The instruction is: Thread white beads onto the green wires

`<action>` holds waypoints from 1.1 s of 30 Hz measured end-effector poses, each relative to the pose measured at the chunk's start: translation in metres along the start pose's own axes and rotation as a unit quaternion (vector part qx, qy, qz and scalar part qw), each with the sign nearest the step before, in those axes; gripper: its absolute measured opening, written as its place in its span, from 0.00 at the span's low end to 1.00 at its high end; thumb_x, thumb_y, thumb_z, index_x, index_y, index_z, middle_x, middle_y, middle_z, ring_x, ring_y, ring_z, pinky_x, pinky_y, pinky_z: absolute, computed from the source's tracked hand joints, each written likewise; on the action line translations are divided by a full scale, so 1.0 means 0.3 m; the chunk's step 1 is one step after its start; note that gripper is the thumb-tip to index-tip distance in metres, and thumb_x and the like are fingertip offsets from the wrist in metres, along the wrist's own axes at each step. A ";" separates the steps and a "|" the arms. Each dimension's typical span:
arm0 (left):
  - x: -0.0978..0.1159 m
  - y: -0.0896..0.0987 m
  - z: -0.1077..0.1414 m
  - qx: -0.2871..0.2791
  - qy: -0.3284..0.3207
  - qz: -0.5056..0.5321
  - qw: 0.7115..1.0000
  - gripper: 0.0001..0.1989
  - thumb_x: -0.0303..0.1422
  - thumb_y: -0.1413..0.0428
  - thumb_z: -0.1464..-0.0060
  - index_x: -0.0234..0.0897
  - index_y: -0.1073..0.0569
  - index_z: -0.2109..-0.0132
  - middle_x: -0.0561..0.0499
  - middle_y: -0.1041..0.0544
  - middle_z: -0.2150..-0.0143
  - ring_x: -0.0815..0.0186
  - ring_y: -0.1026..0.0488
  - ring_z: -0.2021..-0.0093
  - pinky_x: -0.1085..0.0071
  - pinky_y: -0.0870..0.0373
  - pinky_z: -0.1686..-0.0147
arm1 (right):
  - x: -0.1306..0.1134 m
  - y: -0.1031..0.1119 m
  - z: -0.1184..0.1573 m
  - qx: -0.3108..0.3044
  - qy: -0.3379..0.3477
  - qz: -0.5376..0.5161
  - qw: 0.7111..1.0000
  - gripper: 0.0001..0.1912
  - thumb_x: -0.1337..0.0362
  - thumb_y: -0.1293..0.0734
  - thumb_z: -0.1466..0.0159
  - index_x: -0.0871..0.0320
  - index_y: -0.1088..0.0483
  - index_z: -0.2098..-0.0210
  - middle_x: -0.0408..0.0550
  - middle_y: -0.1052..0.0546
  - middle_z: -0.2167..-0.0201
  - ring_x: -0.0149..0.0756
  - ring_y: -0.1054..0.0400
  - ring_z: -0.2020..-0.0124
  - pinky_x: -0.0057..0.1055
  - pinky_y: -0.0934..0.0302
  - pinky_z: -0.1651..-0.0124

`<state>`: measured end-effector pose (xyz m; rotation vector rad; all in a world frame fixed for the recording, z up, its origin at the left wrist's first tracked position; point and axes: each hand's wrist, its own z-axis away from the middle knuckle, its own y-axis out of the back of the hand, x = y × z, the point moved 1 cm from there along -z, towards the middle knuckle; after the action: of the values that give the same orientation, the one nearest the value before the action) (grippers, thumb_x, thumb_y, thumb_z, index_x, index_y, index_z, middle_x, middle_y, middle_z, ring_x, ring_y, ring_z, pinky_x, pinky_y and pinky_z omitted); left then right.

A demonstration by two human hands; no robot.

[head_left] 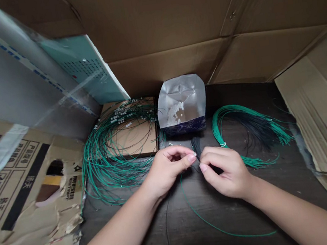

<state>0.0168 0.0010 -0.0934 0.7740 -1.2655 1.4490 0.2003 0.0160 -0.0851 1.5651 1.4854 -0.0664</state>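
Above the middle of the dark table, my left hand [169, 164] pinches a small white plastic piece [195, 153] between thumb and forefinger. Close beside it, my right hand [226, 170] is closed in a pinch on the end of a thin black wire [199, 160]. Whether the wire's tip sits inside the white piece is too small to tell. From below the hands a green wire [208, 222] curves down to the right, and a thin black strand hangs under my left wrist. Behind the fingers lies a bundle of black wires [196, 144], partly hidden.
A silver pouch [198, 93] holding several small white pieces stands behind my hands. Left of it, coiled green and black wires with white ends [99, 164] lie over a cardboard box [135, 140]. A tied green-and-black wire bundle [218, 125] lies right. Cardboard walls [161, 17] enclose the table.
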 end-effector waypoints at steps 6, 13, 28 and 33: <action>-0.001 -0.001 -0.002 0.008 -0.002 0.014 1.000 0.21 0.46 0.23 0.60 0.34 0.17 0.68 0.51 0.21 0.68 0.70 0.30 0.68 0.72 0.35 0.63 | -0.007 -0.003 0.001 -0.006 -0.009 -0.016 1.000 0.12 0.72 0.38 0.32 0.54 0.35 0.72 0.43 0.31 0.77 0.32 0.36 0.75 0.31 0.41 0.71; 0.001 -0.004 0.003 0.007 -0.001 0.022 1.000 0.19 0.44 0.23 0.60 0.35 0.17 0.68 0.51 0.20 0.69 0.70 0.29 0.67 0.72 0.34 0.62 | -0.010 -0.006 -0.003 -0.002 -0.013 -0.025 1.000 0.12 0.72 0.38 0.32 0.54 0.35 0.72 0.42 0.31 0.77 0.32 0.36 0.76 0.30 0.42 0.72; 0.002 -0.009 0.005 -0.003 -0.004 0.043 0.999 0.18 0.43 0.24 0.57 0.35 0.16 0.67 0.53 0.22 0.70 0.72 0.31 0.68 0.75 0.35 0.64 | -0.002 -0.010 0.002 0.018 -0.013 -0.046 0.999 0.12 0.74 0.37 0.31 0.56 0.36 0.71 0.43 0.31 0.75 0.31 0.36 0.74 0.29 0.41 0.70; 0.005 -0.014 0.008 -0.029 -0.022 0.037 0.999 0.13 0.39 0.25 0.53 0.36 0.17 0.67 0.53 0.21 0.69 0.72 0.29 0.67 0.75 0.34 0.63 | -0.001 -0.016 0.004 0.012 -0.018 -0.042 0.999 0.11 0.73 0.36 0.31 0.56 0.34 0.70 0.44 0.30 0.74 0.31 0.34 0.73 0.29 0.40 0.69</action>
<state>0.0200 -0.0011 -0.0903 0.7312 -1.3769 1.4543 0.1971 0.0142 -0.0884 1.5121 1.5263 -0.1604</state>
